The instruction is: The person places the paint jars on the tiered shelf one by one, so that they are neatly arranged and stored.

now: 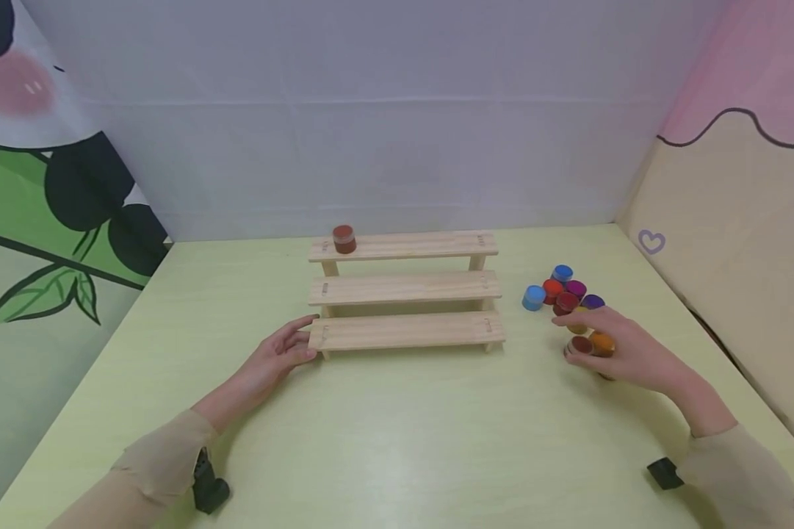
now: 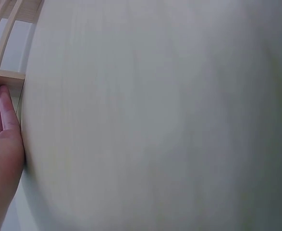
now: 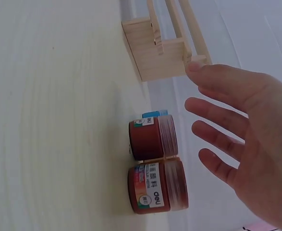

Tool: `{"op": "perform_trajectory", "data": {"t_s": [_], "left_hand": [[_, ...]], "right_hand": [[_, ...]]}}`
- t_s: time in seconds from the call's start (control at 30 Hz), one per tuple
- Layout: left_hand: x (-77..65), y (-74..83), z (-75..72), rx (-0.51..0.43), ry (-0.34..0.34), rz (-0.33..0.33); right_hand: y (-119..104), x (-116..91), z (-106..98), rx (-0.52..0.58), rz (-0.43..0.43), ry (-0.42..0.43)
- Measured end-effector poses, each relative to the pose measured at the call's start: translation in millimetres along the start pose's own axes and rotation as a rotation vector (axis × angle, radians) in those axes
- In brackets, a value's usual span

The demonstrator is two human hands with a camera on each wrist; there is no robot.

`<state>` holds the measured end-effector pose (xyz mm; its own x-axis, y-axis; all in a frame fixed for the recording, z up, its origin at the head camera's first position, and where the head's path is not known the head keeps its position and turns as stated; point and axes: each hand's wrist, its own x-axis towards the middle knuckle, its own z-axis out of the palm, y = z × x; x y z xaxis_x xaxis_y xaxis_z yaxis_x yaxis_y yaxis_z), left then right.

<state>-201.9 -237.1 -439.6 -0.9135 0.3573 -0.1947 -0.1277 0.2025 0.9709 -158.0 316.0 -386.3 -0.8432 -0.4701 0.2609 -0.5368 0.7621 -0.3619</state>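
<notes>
A three-tier wooden stand (image 1: pixel 406 290) is in the middle of the table. At the left end of its lowest step, my left hand (image 1: pixel 279 354) holds the wood, thumb in front and fingers behind. My right hand (image 1: pixel 628 349) hovers over a cluster of small paint jars at the right, fingers spread. Beneath it are a brown jar (image 1: pixel 579 346) and an orange jar (image 1: pixel 602 344). In the right wrist view, two reddish-brown jars (image 3: pixel 153 190) with clear lids stand apart from the fingers. One brownish-red jar (image 1: pixel 344 240) sits at the left of the top step.
Beyond the right hand are a light blue jar (image 1: pixel 533 297), a blue jar (image 1: pixel 562 273), a dark red jar (image 1: pixel 565 303) and a purple jar (image 1: pixel 593 301), among others. A pale cloth wall (image 1: pixel 397 162) closes off the back; printed panels flank the table (image 1: pixel 397 441).
</notes>
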Motion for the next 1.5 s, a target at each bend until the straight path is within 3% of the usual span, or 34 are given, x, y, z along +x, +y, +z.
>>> {"op": "perform_trajectory", "data": {"t_s": [0.3,0.6,1.23,1.5], "left_hand": [[1.8,-1.1,-1.0,-0.010,-0.014,-0.006],[3.4,-2.5,-1.7,-0.018,-0.012,-0.008],[1.5,-0.4,-1.3,-0.018,-0.006,-0.016],[0.8,-0.1,-1.3,-0.025,-0.009,-0.015]], "right_hand": [[14,-8,2,0.048,0.059,-0.045],[20,-8,1,0.008,0.087,-0.069],[19,-5,1,0.001,0.127,-0.050],[15,0,0,0.001,0.102,-0.001]]}}
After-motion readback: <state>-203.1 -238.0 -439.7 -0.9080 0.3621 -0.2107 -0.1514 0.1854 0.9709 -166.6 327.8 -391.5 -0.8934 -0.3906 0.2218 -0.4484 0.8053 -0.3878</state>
